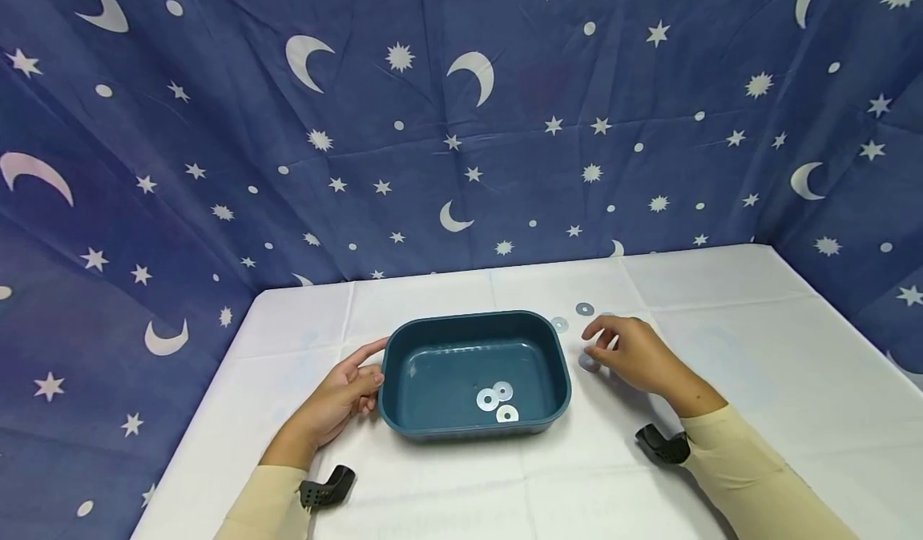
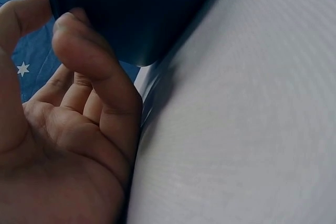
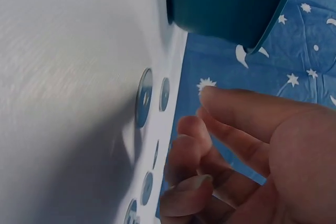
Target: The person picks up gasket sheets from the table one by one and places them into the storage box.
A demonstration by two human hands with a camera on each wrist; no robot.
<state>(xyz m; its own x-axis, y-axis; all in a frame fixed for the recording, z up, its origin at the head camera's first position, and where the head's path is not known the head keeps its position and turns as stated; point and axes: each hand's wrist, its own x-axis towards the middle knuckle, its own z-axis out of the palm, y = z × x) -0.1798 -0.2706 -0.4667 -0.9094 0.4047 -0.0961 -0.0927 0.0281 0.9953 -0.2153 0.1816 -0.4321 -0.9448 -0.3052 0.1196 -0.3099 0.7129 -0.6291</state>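
Note:
A dark teal rectangular tub [image 1: 476,432] stands on the white tablecloth, with three flat metal washers [image 1: 508,413] on its floor toward the front right. My left hand [image 1: 328,408] is at the tub's left end, its index finger and thumb touching the outside near the rim. To the right of the tub, my right hand [image 1: 634,356] hovers low over loose washers with its fingers loosely bent and nothing between them. In the right wrist view a large washer [image 3: 144,98] lies beyond the fingertips, with several more [image 3: 147,188] alongside.
A grey washer [image 1: 585,309] and a paler one [image 1: 559,325] lie behind the right hand, near the tub's right back corner. A blue curtain [image 1: 404,155] with moons and stars hangs around the back and sides of the table [image 1: 447,492].

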